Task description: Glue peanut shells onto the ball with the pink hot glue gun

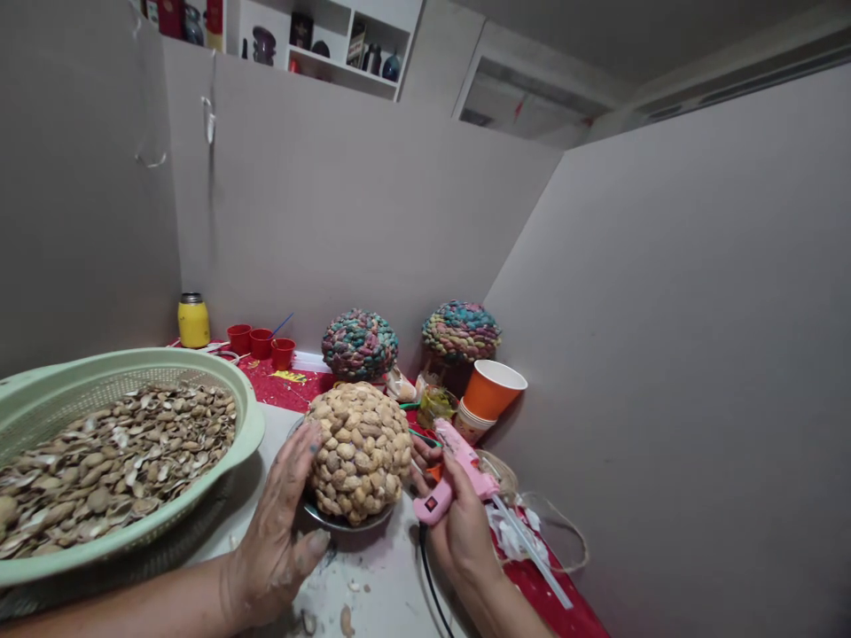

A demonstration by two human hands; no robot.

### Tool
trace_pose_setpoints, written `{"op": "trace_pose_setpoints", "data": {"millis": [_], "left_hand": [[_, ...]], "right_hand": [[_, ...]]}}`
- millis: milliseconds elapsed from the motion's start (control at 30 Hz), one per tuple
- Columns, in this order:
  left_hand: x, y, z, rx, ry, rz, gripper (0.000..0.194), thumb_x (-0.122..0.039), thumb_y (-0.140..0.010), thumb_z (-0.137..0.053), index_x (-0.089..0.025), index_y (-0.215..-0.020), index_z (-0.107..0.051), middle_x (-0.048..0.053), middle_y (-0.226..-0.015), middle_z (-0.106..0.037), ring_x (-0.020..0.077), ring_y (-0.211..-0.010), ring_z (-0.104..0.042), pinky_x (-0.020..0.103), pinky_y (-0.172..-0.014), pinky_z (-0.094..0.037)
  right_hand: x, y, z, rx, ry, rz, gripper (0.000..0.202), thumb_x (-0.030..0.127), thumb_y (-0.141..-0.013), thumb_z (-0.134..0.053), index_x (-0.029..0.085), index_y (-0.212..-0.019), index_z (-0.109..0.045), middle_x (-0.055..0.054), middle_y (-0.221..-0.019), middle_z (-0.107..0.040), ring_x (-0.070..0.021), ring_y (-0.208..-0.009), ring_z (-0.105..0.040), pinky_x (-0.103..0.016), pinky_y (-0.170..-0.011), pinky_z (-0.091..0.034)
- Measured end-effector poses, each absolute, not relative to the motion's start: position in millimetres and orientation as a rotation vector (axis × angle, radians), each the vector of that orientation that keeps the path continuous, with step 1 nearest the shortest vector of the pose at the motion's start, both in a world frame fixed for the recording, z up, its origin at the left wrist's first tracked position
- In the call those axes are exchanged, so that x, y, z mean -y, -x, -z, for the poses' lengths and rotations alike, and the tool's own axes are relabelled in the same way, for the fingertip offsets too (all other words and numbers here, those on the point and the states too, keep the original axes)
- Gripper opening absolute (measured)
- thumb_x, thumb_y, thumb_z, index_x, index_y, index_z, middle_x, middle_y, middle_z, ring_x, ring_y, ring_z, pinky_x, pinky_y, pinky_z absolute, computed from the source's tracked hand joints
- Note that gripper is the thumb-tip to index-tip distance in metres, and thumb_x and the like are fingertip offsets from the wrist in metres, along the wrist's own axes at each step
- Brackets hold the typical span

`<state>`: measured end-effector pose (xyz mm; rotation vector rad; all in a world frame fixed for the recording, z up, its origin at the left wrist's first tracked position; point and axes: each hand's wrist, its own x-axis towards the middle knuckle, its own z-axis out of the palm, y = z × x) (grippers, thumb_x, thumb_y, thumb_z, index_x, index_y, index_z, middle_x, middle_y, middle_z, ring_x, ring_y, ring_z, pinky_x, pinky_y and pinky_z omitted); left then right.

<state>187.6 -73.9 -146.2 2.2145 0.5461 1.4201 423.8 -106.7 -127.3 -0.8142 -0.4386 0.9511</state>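
Note:
A ball covered in tan nut shells (360, 450) rests on a dark round dish (352, 523) in the middle. My left hand (279, 523) lies against the ball's left side, fingers stretched and thumb apart. On the right, my right hand (458, 523) holds a pink glue gun (462, 474) by its handle, with a clear glue stick (542, 567) sticking out of its back. The gun's front end is near the ball's right side. A black cord (429, 567) hangs from the handle. Some of my right fingers are partly hidden behind the gun.
At the left stands a green basket (249, 425) of loose shells. Behind are two coloured shell-covered balls (360, 346) (461, 331), red cups (283, 354), a yellow bottle (193, 322) and an orange paper cup (488, 390). Grey panels (346, 204) enclose the table. Twine lies at the right.

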Motion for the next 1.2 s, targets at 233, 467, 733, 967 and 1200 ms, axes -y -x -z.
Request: {"op": "trace_pose_setpoints", "data": {"millis": [233,467,733,967,1200], "left_hand": [[68,-189,141,-0.936,-1.708,-1.385,0.066,-0.054,-0.096,-0.036,-0.025,-0.155,-0.023,0.010,-0.163,-0.026,0.0322,-0.150,-0.017,0.056,-0.121,-0.009],[68,-196,128,-1.010,-1.511,-1.261,0.078,-0.060,-0.095,-0.032,-0.012,-0.155,-0.022,0.015,-0.164,-0.023,0.0277,-0.151,-0.015,0.048,-0.123,-0.006],[83,-196,124,-0.969,-1.507,-1.272,0.079,-0.061,-0.093,-0.035,-0.013,-0.154,-0.024,0.013,-0.165,-0.021,0.0298,-0.152,-0.011,0.049,-0.123,-0.005],[90,-198,116,-0.931,-1.484,-1.300,0.076,-0.061,-0.093,-0.035,-0.016,-0.154,-0.026,0.011,-0.164,-0.024,0.0305,-0.151,-0.014,0.050,-0.123,-0.004],[95,-197,106,-0.963,-1.431,-1.290,0.084,-0.066,-0.092,-0.033,-0.010,-0.155,-0.022,0.015,-0.164,-0.021,0.0298,-0.151,-0.014,0.050,-0.123,-0.005]], "right_hand": [[111,-420,124,0.458,0.819,-0.889,0.032,0.041,-0.065,-0.085,0.023,-0.086,-0.070,-0.003,-0.101,-0.075,-0.0241,-0.109,-0.065,-0.032,-0.085,-0.058],[119,-414,123,0.604,0.863,-0.963,0.027,0.046,-0.074,-0.080,0.023,-0.087,-0.074,-0.004,-0.112,-0.073,-0.0242,-0.116,-0.062,-0.032,-0.093,-0.054],[118,-414,114,0.552,0.810,-1.042,0.026,0.042,-0.068,-0.085,0.022,-0.082,-0.075,-0.004,-0.107,-0.074,-0.0269,-0.121,-0.058,-0.037,-0.097,-0.054],[116,-413,107,0.477,0.823,-1.075,0.031,0.039,-0.056,-0.091,0.020,-0.072,-0.073,-0.005,-0.095,-0.075,-0.0289,-0.113,-0.063,-0.037,-0.095,-0.055],[115,-414,103,0.433,0.806,-1.087,0.034,0.038,-0.053,-0.094,0.020,-0.074,-0.073,-0.001,-0.082,-0.073,-0.0257,-0.102,-0.068,-0.036,-0.092,-0.058]]}}
